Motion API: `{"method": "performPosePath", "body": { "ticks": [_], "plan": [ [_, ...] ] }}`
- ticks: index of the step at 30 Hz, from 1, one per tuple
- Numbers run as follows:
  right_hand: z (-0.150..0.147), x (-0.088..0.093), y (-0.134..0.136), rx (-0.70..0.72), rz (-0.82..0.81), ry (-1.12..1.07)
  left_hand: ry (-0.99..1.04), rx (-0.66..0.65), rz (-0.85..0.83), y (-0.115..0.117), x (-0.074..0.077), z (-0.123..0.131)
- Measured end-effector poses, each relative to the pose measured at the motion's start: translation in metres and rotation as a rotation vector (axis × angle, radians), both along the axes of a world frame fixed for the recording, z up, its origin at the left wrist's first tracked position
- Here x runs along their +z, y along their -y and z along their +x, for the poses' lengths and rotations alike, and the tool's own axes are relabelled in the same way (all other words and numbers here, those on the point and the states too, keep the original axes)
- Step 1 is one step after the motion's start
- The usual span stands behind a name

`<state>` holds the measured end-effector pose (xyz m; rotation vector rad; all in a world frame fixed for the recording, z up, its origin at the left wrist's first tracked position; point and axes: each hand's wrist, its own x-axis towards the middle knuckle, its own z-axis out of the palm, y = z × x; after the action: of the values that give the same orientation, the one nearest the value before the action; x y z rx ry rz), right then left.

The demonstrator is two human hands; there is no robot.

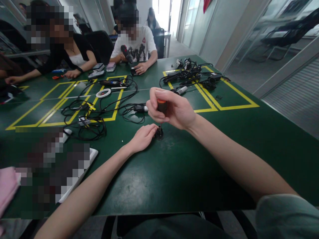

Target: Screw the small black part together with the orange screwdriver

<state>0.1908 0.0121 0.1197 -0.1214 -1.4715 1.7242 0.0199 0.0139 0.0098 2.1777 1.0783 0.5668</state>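
My right hand (173, 108) is wrapped round the dark and orange handle of a screwdriver (162, 105), held upright. Its thin shaft points down into a small round black part (159, 134) lying on the green table. From the left side, my left hand (144, 137) grips that black part with its fingertips, the palm low over the table. The exact contact of the screwdriver's tip is too small to make out.
Tangled black cables (86, 122) lie left of centre, near a white ring (103, 93). More cables and dark devices (191, 74) sit at the back right. White-edged blurred items (79, 176) lie at the left. Across the green table (199, 179), a person (136, 46) holds a tool.
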Motion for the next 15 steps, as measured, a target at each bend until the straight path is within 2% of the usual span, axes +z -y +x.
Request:
{"method": "performPosePath", "body": {
  "ticks": [5, 15],
  "plan": [
    [-0.0004, 0.0017, -0.0021, -0.017, -0.044, 0.026, 0.011, -0.028, -0.038, 0.0001, 0.0013, -0.0023],
    [-0.0029, -0.0028, 0.0031, -0.042, -0.025, -0.027, -0.033, 0.005, 0.044, 0.0002, -0.0006, 0.0015]
  ]
}}
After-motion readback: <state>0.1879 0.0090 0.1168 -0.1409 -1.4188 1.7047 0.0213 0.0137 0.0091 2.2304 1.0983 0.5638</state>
